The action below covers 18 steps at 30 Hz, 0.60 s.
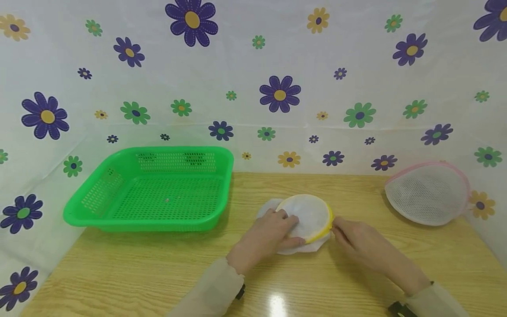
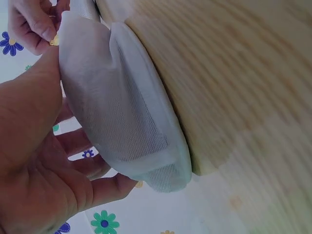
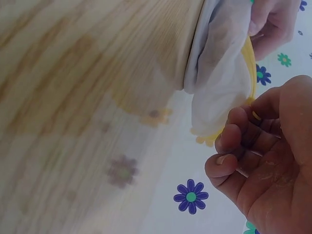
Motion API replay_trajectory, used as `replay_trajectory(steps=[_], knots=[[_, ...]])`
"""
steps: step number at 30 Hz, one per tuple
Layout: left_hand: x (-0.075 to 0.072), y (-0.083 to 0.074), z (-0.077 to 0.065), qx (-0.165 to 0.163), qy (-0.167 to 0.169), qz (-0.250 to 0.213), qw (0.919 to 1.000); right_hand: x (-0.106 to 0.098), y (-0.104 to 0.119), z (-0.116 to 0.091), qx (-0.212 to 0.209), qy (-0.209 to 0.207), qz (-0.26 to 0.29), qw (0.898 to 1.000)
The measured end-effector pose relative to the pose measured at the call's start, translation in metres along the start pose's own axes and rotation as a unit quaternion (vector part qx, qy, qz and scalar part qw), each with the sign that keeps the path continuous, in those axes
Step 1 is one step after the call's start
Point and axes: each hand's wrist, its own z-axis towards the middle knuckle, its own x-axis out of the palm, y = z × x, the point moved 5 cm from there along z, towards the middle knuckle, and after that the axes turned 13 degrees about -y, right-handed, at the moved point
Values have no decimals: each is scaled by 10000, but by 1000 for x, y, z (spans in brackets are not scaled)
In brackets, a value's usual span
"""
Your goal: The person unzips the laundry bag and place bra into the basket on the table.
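Note:
A white mesh laundry bag (image 1: 310, 213) with a yellow zipper (image 1: 321, 234) along its rounded edge lies on the table in the head view. My left hand (image 1: 269, 231) grips its left side, fingers over the top and thumb by the near part of the zipper. At the bag's right edge, my right hand (image 1: 358, 240) pinches the small yellow zipper pull (image 3: 256, 115) between thumb and forefinger. The bag's soft white body (image 2: 105, 87) bulges and folds below the zipper in the left wrist view.
A green plastic basket (image 1: 148, 226) with a perforated bottom stands to the left. Far right, another white mesh bag (image 1: 428, 193) with pink trim leans near the flowered cloth (image 1: 237, 66) behind the wooden table (image 1: 138, 273).

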Motion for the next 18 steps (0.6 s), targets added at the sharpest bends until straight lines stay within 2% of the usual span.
replay_trajectory(steps=[6,18], knots=[[0,-4,2,150,-323,507,9981,-2,0,0,-51,-20,-21,10000],[-1,-4,2,167,-609,641,9959,-3,-3,-2,-172,-130,-4,9998]])
